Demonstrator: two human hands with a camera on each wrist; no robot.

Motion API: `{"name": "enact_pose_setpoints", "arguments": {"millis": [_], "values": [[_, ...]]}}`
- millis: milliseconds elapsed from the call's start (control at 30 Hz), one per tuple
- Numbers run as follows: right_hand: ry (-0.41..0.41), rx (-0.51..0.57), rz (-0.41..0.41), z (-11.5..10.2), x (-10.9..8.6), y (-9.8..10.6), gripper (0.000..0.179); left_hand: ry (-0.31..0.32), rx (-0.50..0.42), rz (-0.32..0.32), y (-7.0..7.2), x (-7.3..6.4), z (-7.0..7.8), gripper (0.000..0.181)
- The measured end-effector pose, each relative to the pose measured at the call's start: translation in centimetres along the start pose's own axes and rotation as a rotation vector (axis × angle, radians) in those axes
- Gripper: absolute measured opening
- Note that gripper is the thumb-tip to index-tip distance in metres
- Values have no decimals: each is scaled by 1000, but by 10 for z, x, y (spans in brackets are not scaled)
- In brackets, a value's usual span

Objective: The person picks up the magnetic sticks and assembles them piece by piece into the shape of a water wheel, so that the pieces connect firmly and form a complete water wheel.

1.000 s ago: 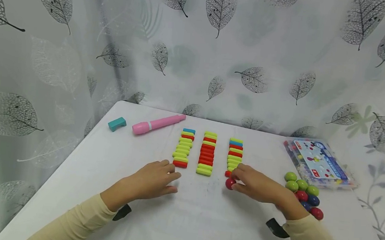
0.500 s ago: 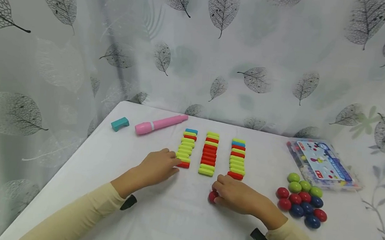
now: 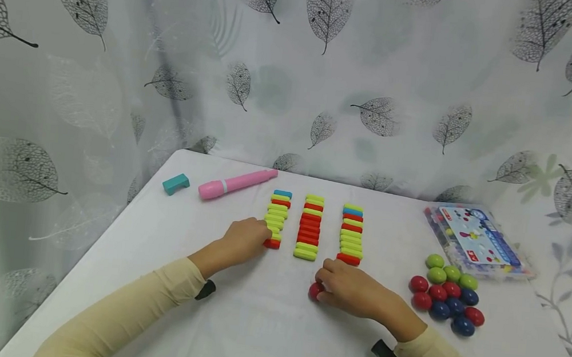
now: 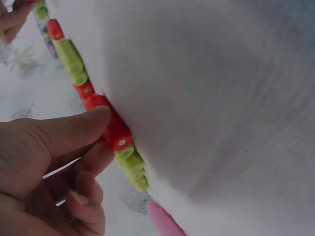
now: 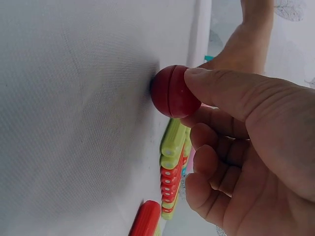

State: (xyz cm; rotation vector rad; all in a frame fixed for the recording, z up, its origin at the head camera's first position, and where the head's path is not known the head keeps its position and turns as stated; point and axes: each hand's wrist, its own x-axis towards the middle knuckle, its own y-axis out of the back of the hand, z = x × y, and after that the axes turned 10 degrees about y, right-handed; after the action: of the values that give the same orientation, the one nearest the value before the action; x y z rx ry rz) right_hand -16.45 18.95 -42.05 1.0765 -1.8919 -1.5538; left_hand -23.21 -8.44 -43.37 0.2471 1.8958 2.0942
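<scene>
In the head view, three columns of short yellow-green, red and blue rods lie on the white-covered table. My left hand (image 3: 244,240) is at the near end of the left column (image 3: 277,214). Its thumb and finger pinch a red rod (image 4: 118,132), which has a small metal disc in its end. My right hand (image 3: 353,289) holds a dark red ball (image 5: 174,92) between thumb and fingers, close over the cloth. That ball has a seam round it. Ahead of this hand are the middle column (image 3: 309,227) and the right column (image 3: 351,233).
Several green, red and blue balls (image 3: 440,310) lie in a cluster at the right. Behind them sits a clear plastic box (image 3: 479,240) with a printed label. A pink tube-shaped thing (image 3: 236,184) and a teal block (image 3: 176,183) lie at the back left.
The right hand has brought the red ball left and nearer, off the right column's end, then stopped. The left hand has moved forward and right to the left column's near end.
</scene>
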Motion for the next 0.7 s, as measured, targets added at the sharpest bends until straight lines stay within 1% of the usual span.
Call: {"name": "enact_pose_setpoints", "arguments": {"millis": [133,233,300,367,433,500,600,700], "values": [[-10,2,-2,0,0,-1,34,-15,33,25,-6,2,0,17],[-10,7,-1,0,0,-1,35,-44,29,45,-6,-4,1,19],[-13,9,-1,0,0,-1,35,-87,8,58,-4,-12,5,19],[-23,10,-2,0,0,-1,36,-151,-25,54,-3,-21,12,17],[-35,9,-2,0,-1,-1,37,-217,-46,36,-1,-27,21,15],[-45,10,1,0,-1,-1,37,-270,-57,14,-2,-31,31,13],[-51,17,7,0,-2,-2,35,-318,-53,-7,-6,-34,42,11],[-49,20,13,0,-2,-3,34,-351,-47,-10,-11,-35,49,9]]}}
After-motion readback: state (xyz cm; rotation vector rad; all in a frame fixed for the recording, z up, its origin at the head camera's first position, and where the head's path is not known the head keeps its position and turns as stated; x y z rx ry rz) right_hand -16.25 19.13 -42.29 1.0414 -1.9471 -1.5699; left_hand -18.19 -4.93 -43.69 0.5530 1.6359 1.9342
